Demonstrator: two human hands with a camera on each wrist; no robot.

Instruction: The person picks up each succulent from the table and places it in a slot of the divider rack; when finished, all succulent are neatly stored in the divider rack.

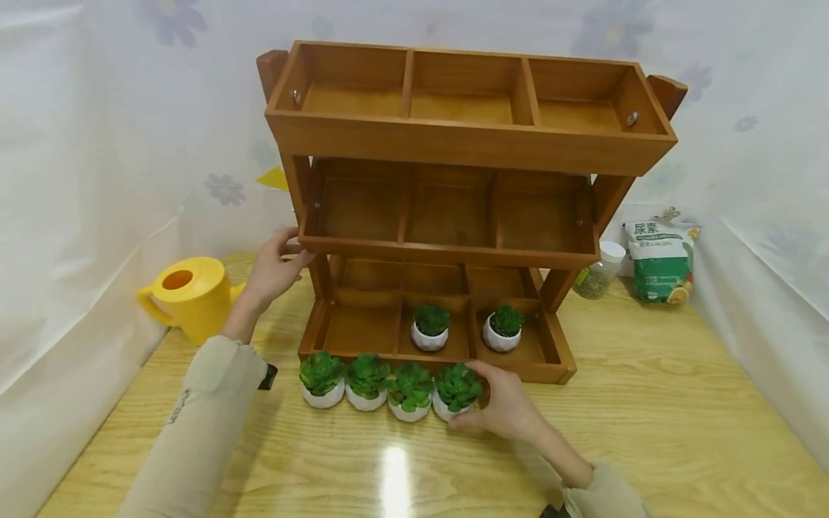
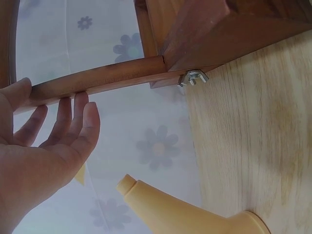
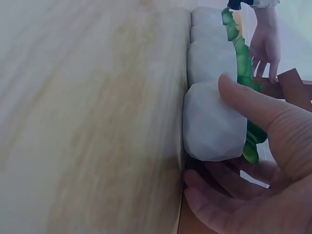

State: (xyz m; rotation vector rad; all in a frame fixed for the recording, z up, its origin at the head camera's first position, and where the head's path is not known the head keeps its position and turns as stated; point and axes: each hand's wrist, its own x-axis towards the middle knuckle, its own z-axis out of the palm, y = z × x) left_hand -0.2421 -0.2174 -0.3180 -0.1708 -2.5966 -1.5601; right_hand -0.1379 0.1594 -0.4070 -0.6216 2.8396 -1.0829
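A wooden three-tier planter shelf stands on the table. My left hand holds its left upright, thumb on one side and fingertips on the other, as the left wrist view shows. In front of the bottom tier several potted succulents stand side by side in white faceted pots. My right hand grips the rightmost succulent; in the right wrist view the thumb lies on its white pot and the fingers curl round the other side. Two more potted succulents sit in the bottom tier's middle and right compartments.
A yellow watering can stands left of the shelf, near my left forearm. On the right are a lidded clear jar and a green-and-white bag. A wing nut sticks out from the shelf's side. White flowered sheeting surrounds the table.
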